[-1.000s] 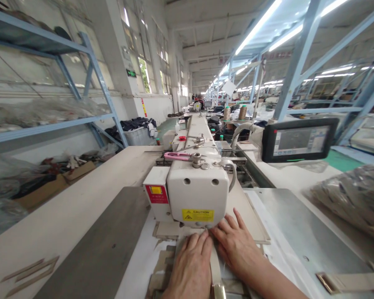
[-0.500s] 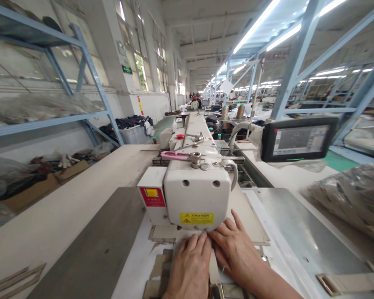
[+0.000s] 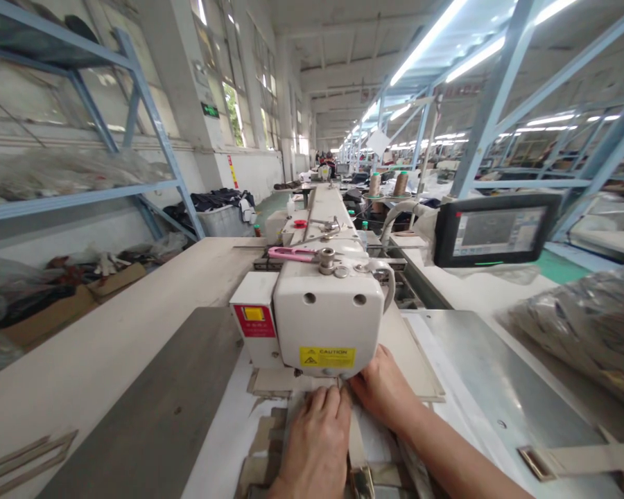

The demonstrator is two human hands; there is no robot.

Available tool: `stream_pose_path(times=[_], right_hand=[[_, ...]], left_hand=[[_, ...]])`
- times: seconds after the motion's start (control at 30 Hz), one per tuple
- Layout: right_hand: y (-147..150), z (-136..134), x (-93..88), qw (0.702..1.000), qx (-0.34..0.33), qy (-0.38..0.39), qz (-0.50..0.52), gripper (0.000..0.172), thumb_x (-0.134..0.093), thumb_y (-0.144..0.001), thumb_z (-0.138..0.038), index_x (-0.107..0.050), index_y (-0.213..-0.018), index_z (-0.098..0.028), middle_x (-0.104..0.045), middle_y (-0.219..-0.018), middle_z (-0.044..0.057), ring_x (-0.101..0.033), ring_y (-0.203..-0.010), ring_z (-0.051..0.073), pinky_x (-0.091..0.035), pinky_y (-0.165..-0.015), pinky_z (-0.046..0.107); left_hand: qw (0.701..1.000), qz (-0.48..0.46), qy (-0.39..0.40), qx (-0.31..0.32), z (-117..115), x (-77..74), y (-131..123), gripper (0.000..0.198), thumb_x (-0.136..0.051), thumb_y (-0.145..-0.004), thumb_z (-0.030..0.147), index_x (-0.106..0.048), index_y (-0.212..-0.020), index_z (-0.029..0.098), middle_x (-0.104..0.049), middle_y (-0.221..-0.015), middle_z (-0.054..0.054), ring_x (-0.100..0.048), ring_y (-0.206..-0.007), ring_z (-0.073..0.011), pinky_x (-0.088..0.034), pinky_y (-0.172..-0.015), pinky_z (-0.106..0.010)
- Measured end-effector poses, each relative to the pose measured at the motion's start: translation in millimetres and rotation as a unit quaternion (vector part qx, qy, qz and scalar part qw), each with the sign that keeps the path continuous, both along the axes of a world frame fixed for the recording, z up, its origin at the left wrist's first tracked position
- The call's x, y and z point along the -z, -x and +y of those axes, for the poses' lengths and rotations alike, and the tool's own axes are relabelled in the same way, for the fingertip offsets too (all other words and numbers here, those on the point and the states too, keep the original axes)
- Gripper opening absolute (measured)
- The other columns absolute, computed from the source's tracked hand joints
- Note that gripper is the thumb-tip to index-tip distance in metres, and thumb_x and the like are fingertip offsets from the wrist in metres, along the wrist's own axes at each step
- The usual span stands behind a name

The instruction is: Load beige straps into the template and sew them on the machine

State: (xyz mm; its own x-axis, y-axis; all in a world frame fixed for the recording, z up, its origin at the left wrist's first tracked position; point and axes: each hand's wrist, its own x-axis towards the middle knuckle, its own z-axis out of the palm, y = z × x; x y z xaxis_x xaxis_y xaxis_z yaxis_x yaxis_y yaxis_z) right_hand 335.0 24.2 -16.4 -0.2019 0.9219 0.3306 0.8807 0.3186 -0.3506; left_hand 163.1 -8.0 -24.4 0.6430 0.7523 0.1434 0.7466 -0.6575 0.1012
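A sewing machine head (image 3: 326, 315) with a yellow caution label stands in the middle. Just below it my left hand (image 3: 319, 430) lies palm down on beige fabric pieces (image 3: 265, 443), its fingers close together and their tips bent under the front edge. My right hand (image 3: 382, 384) reaches beneath the head's right side, with its fingertips hidden behind the machine. A beige strap (image 3: 358, 436) with a metal buckle (image 3: 362, 482) runs between the hands. Pink-handled snips (image 3: 292, 254) rest on top of the machine.
A control screen (image 3: 499, 229) stands at the right, behind a plastic-wrapped bundle (image 3: 587, 333). Another buckled strap (image 3: 587, 461) lies at the lower right. Flat beige strips (image 3: 31, 461) lie at the lower left. A blue shelf (image 3: 83, 201) stands at the left.
My right hand has moved forward and further under the machine head, its raised fingers now out of sight. My left hand has barely moved. The view has shifted slightly.
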Motion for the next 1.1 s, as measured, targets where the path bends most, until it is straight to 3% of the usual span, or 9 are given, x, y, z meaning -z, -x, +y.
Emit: stream_pose_path(times=[0.27, 0.47, 0.57, 0.73, 1.1], right_hand=[[-7.2, -19.7, -0.9, 0.999, -0.037, 0.000, -0.001, 0.022, -0.054, -0.098, -0.015, -0.073, -0.102, -0.024, -0.072, -0.107, 0.004, -0.059, -0.107, 0.023, -0.041, -0.102, 0.042], [-16.1, -48.0, -9.4, 0.996, -0.058, 0.053, -0.043, 0.043, -0.057, -0.088, -0.011, -0.066, -0.123, -0.035, -0.067, -0.130, -0.002, -0.054, -0.125, 0.026, -0.019, -0.120, 0.060], [-11.7, -50.3, -12.9, 0.994, -0.049, 0.069, -0.073, 0.036, -0.055, -0.092, -0.014, -0.066, -0.121, -0.033, -0.067, -0.129, 0.000, -0.053, -0.126, 0.026, -0.015, -0.122, 0.061], [-0.9, -53.7, -11.4, 0.992, -0.055, 0.065, -0.098, 0.028, -0.055, -0.096, -0.016, -0.067, -0.115, -0.032, -0.067, -0.124, 0.001, -0.054, -0.126, 0.028, -0.013, -0.123, 0.063], [6.4, -55.5, -6.6, 0.989, -0.031, 0.024, -0.140, 0.032, -0.056, -0.096, -0.013, -0.067, -0.119, -0.032, -0.065, -0.116, 0.004, -0.055, -0.120, 0.029, -0.017, -0.123, 0.065]], left_hand=[[1.000, -0.011, 0.009, -0.022, -3.7, -1.2, -1.4, 0.047, -0.047, -0.091, 0.000, -0.061, -0.133, 0.016, -0.066, -0.122, -0.008, -0.061, -0.114, -0.0265, -0.054, -0.101, -0.042], [1.000, -0.016, 0.000, -0.020, -2.1, -0.5, -2.1, 0.042, -0.048, -0.091, 0.002, -0.062, -0.129, 0.016, -0.065, -0.120, -0.008, -0.061, -0.112, -0.0284, -0.054, -0.099, -0.046], [1.000, -0.015, 0.014, -0.014, -3.5, -2.5, 2.7, 0.043, -0.046, -0.092, 0.002, -0.061, -0.130, 0.017, -0.066, -0.124, -0.007, -0.061, -0.114, -0.0266, -0.052, -0.101, -0.043], [0.999, -0.027, 0.043, -0.008, -10.1, -8.0, 15.6, 0.044, -0.045, -0.092, 0.001, -0.063, -0.127, 0.019, -0.068, -0.123, -0.005, -0.060, -0.114, -0.0230, -0.051, -0.101, -0.036], [0.999, 0.001, 0.054, -0.006, -10.4, -14.6, 19.1, 0.045, -0.047, -0.092, 0.004, -0.061, -0.133, 0.016, -0.067, -0.128, -0.008, -0.059, -0.118, -0.0258, -0.050, -0.105, -0.040]])
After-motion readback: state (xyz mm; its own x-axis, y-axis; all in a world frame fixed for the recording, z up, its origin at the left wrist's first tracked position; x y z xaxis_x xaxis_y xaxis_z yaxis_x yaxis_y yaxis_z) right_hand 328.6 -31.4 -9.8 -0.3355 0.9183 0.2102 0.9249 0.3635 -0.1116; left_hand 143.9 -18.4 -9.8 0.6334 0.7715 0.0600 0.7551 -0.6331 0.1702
